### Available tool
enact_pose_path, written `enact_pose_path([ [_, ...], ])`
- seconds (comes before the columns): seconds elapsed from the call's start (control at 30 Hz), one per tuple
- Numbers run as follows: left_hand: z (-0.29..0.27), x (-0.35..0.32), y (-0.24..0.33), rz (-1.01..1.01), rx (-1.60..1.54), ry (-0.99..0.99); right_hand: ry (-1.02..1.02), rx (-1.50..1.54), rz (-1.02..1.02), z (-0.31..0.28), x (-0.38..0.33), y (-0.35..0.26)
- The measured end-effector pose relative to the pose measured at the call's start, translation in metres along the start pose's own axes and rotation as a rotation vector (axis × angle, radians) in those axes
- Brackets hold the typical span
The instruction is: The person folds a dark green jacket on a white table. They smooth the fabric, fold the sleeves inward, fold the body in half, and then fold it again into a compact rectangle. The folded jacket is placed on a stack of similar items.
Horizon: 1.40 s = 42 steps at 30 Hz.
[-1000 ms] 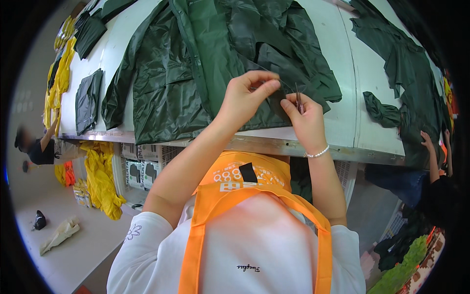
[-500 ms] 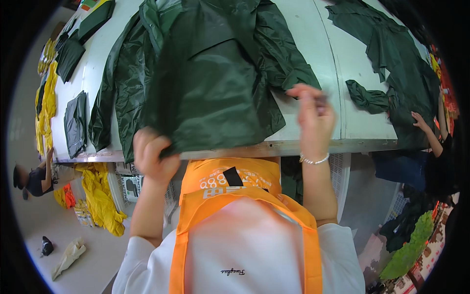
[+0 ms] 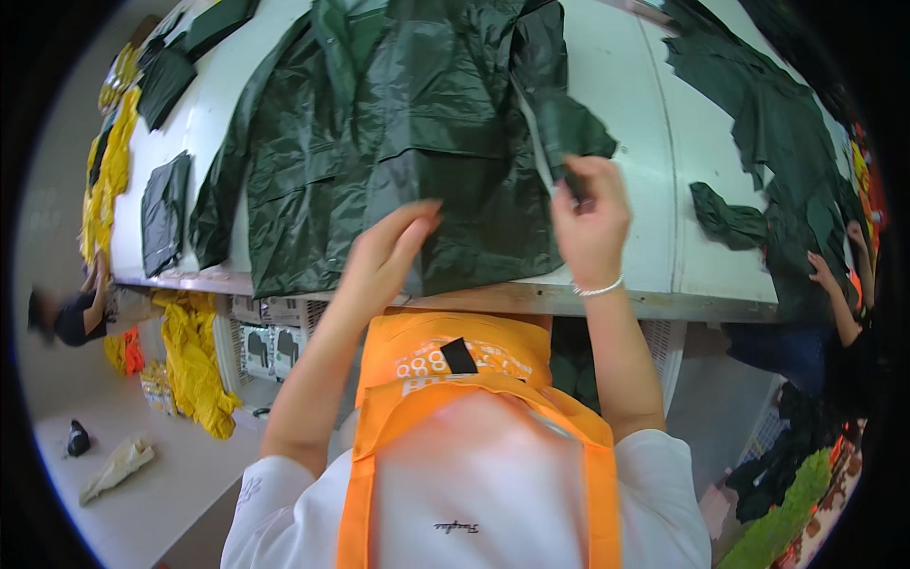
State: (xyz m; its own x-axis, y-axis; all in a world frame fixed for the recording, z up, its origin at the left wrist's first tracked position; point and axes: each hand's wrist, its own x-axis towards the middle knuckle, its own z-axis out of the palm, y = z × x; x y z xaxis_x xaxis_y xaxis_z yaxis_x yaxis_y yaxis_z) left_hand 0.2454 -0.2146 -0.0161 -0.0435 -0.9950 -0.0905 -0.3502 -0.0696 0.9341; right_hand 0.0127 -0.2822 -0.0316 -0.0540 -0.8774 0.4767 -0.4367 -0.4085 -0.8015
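A dark green rain jacket (image 3: pixel 455 204) of shiny fabric lies spread on the white table, its hem along the near edge. My left hand (image 3: pixel 384 251) is over the lower front of the jacket, fingers stretched to the right. I see nothing held in it. My right hand (image 3: pixel 595 213) is beside the jacket's right sleeve (image 3: pixel 559 123), closed round a small dark object (image 3: pixel 574 187) mostly hidden by the fingers; its kind cannot be made out. A pale strip shows along the sleeve's edge near that hand.
Further green garments (image 3: pixel 768 142) lie at the table's right, where another person's hand (image 3: pixel 823 272) rests. Folded dark pieces (image 3: pixel 166 213) and yellow garments (image 3: pixel 109 180) are at the left, near another person (image 3: pixel 81 308). Yellow clothing (image 3: pixel 194 360) hangs below the table edge (image 3: pixel 682 303).
My left hand has let go of the jacket's hem and moved right, over its front. The raised front panel now lies flat. My right hand has shifted slightly left, to the sleeve.
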Motion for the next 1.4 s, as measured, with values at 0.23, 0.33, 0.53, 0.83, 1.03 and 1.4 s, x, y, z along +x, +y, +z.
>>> enact_pose_path([
  [0.23,0.028,0.067,-0.034,-0.433,-0.894,0.000,-0.567,0.359,0.145,0.049,-0.056,-0.031],
  [0.33,0.011,0.062,-0.050,-0.569,-1.138,-0.105,-0.254,0.511,0.386,0.026,-0.040,-0.026],
  [0.53,0.013,0.065,-0.030,-0.460,-1.240,-0.268,-0.297,0.655,0.865,0.022,0.004,0.030],
  [0.83,0.002,0.069,-0.009,-0.163,-0.811,-0.297,-0.405,0.367,0.660,0.030,-0.002,0.054],
  [1.03,-0.001,0.071,0.010,-0.210,-0.571,-0.346,-0.354,0.317,0.348,0.009,0.020,0.000],
  [1.4,0.006,0.078,0.006,-0.201,-0.583,-0.419,-0.332,0.131,0.021,0.036,0.022,-0.013],
])
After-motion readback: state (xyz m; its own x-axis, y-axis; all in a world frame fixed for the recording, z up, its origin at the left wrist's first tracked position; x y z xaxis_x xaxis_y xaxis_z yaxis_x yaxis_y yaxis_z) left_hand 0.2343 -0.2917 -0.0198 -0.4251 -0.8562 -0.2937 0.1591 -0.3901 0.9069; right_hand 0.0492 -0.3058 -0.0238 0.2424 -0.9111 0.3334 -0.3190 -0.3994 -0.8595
